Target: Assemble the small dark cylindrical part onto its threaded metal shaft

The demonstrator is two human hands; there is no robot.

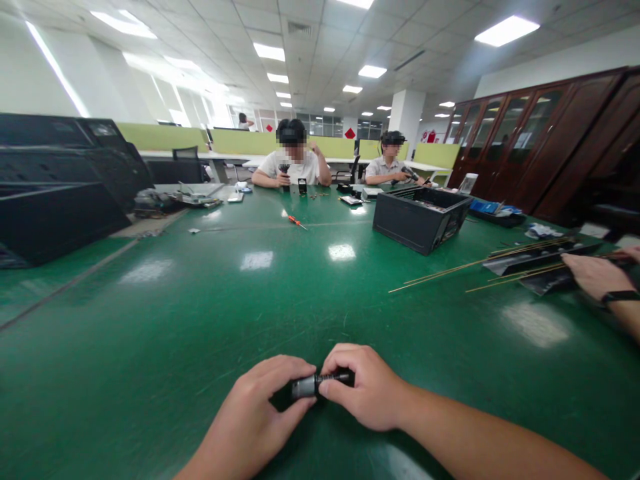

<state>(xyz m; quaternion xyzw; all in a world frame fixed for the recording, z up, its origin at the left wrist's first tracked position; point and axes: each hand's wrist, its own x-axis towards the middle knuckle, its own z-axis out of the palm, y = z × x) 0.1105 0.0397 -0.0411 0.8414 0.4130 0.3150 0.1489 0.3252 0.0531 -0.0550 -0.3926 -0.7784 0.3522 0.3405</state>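
Just above the green tabletop, near its front edge, my two hands hold a short black cylinder that looks like a small flashlight. Its wider left part has a greyish sheen, and ridges show near the middle. My left hand grips the wide left end between thumb and fingers. Around the narrower right part, the thumb and bent fingers of my right hand are closed. The fingers cover some of the cylinder, so its exact kind is not certain.
A red screwdriver lies mid-table, with a black computer case behind to the right. Thin brass-coloured rods lie near another person's hand. Large black cases stand at left. Two people sit across the table.
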